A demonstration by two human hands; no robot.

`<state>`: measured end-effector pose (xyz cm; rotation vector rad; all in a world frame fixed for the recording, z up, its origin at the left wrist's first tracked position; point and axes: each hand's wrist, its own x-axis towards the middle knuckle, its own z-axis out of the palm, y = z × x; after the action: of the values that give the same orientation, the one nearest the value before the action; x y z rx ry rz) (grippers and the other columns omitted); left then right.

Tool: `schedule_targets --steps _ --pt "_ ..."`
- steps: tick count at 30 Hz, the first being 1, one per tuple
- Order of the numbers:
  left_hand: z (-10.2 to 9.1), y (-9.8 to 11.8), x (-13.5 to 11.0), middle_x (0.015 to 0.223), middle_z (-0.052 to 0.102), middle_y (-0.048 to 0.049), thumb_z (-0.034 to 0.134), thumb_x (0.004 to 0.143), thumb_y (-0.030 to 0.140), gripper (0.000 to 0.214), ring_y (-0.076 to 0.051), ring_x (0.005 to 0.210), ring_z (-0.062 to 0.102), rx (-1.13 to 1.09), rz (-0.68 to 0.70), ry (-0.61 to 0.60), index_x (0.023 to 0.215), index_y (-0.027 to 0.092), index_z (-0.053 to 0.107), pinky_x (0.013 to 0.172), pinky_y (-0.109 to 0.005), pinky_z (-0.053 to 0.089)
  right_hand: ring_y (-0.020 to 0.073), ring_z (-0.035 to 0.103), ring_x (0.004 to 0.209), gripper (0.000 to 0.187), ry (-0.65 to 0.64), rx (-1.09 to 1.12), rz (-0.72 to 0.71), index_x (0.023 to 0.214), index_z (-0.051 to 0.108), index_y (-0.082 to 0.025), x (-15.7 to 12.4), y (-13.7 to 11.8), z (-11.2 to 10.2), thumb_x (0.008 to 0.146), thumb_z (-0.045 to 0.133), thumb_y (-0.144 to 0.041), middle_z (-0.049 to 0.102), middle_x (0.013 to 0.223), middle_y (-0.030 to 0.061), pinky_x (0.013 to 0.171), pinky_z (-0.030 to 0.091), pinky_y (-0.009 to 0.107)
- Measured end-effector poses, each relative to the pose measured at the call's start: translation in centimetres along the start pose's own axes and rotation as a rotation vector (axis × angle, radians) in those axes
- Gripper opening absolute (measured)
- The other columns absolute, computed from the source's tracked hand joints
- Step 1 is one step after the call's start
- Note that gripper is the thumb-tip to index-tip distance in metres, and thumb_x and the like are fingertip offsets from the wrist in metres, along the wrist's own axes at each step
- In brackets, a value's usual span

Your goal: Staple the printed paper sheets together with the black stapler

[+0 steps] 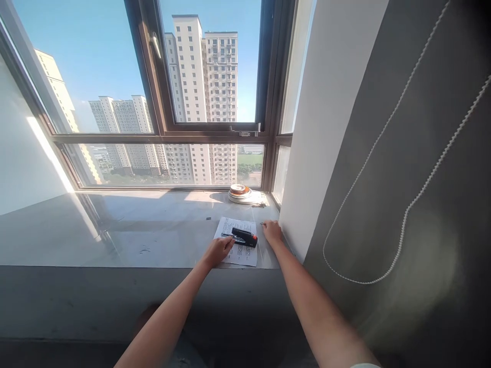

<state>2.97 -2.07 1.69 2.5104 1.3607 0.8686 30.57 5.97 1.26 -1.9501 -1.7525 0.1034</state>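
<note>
A black stapler (248,237) with a red part at its right end lies on a printed sheet of paper (245,259). Its shiny metal section shows toward the left and looks swung apart from the black body. My left hand (219,251) is closed on the stapler's left end, over the sheet's left edge. To the right of the paper, my right hand (272,232) is closed low over the sill, fingertips pinched. A tiny greyish thing shows at those fingertips, too small to name.
The pale window sill (126,240) ends at a front edge near my wrists. A stack of round dishes or rolls (240,195) stands by the window. A small dark piece (208,219) lies left of the paper. A beaded blind chain (402,240) hangs beside the wall at right.
</note>
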Motion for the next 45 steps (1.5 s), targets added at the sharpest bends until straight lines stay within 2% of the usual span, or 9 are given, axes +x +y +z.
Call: schedule_targets --steps 4,9,17,26,33,37,40,42,45 --pt "0.1 -0.2 0.1 0.075 0.069 -0.0057 0.038 0.108 0.042 0.04 -0.021 0.064 0.061 0.007 -0.004 0.012 0.082 0.021 0.058 0.057 -0.03 0.026 0.0238 0.065 0.112 0.03 -0.002 -0.04 0.024 0.126 0.071 -0.017 0.0 -0.1 -0.1 0.102 0.055 -0.023 0.071 0.116 0.0152 0.09 0.045 0.028" --pt "0.2 -0.2 0.1 0.072 0.067 -0.0052 0.038 0.108 0.042 0.041 -0.021 0.064 0.062 0.018 -0.002 0.023 0.079 0.022 0.057 0.059 -0.031 0.027 0.0252 0.065 0.111 0.026 -0.024 -0.085 0.039 0.118 0.069 -0.008 -0.6 0.2 0.4 0.101 0.052 -0.019 0.071 0.109 0.0185 0.085 0.045 0.027" --pt "0.2 -0.1 0.2 0.073 0.068 -0.006 0.036 0.108 0.044 0.043 -0.022 0.065 0.062 0.04 -0.018 0.013 0.079 0.022 0.059 0.059 -0.031 0.029 0.0238 0.058 0.123 0.034 0.007 -0.066 -0.169 0.118 0.067 -0.012 -3.7 0.9 1.0 0.102 0.038 -0.01 0.068 0.126 0.0165 0.097 0.04 0.028" --pt "0.1 -0.2 0.2 0.073 0.067 -0.0056 0.037 0.108 0.043 0.041 -0.02 0.063 0.06 -0.002 -0.006 0.025 0.079 0.021 0.058 0.058 -0.03 0.027 0.025 0.059 0.112 0.028 0.01 -0.063 -0.161 0.104 0.067 -0.014 -3.9 0.5 0.3 0.1 0.039 -0.012 0.069 0.114 0.015 0.087 0.041 0.03" --pt "0.2 0.0 -0.3 0.069 0.065 -0.0047 0.034 0.108 0.048 0.044 -0.02 0.061 0.059 0.016 -0.029 0.09 0.081 0.022 0.057 0.058 -0.028 0.028 0.0256 0.058 0.115 0.028 0.007 -0.09 -0.151 0.107 0.067 -0.013 -4.0 0.4 0.0 0.099 0.04 -0.013 0.069 0.116 0.0155 0.088 0.04 0.03" --pt "-0.6 -1.0 -1.3 0.064 0.061 -0.0042 0.027 0.109 0.047 0.047 -0.018 0.058 0.056 0.061 -0.178 0.342 0.08 0.023 0.055 0.06 -0.028 0.032 0.0255 0.059 0.114 0.028 0.001 -0.089 -0.141 0.107 0.067 -0.013 -4.0 0.2 -0.1 0.099 0.041 -0.012 0.069 0.114 0.0153 0.088 0.04 0.031" --pt "-2.6 -3.3 -1.0 0.066 0.062 -0.0064 0.025 0.109 0.041 0.047 -0.02 0.062 0.058 0.107 -0.363 0.522 0.079 0.022 0.055 0.061 -0.029 0.033 0.0257 0.058 0.116 0.027 -0.003 -0.095 -0.138 0.108 0.067 -0.013 -4.0 0.0 -0.3 0.098 0.042 -0.012 0.069 0.115 0.0158 0.089 0.041 0.031" --pt "-4.1 -5.4 0.2 0.072 0.066 -0.0095 0.029 0.109 0.036 0.042 -0.024 0.069 0.062 0.169 -0.5 0.528 0.084 0.021 0.06 0.062 -0.03 0.034 0.0257 0.058 0.118 0.027 -0.002 -0.098 -0.142 0.109 0.068 -0.014 -4.0 -0.1 -0.3 0.098 0.043 -0.013 0.069 0.118 0.0155 0.09 0.041 0.03" --pt "-5.6 -8.1 2.7 0.081 0.069 -0.0134 0.034 0.108 0.035 0.039 -0.029 0.079 0.065 0.275 -0.632 0.364 0.09 0.02 0.066 0.065 -0.032 0.038 0.0257 0.057 0.12 0.026 -0.003 -0.098 -0.13 0.11 0.067 -0.015 -3.9 -0.1 -0.2 0.098 0.044 -0.013 0.069 0.119 0.0149 0.091 0.041 0.03"
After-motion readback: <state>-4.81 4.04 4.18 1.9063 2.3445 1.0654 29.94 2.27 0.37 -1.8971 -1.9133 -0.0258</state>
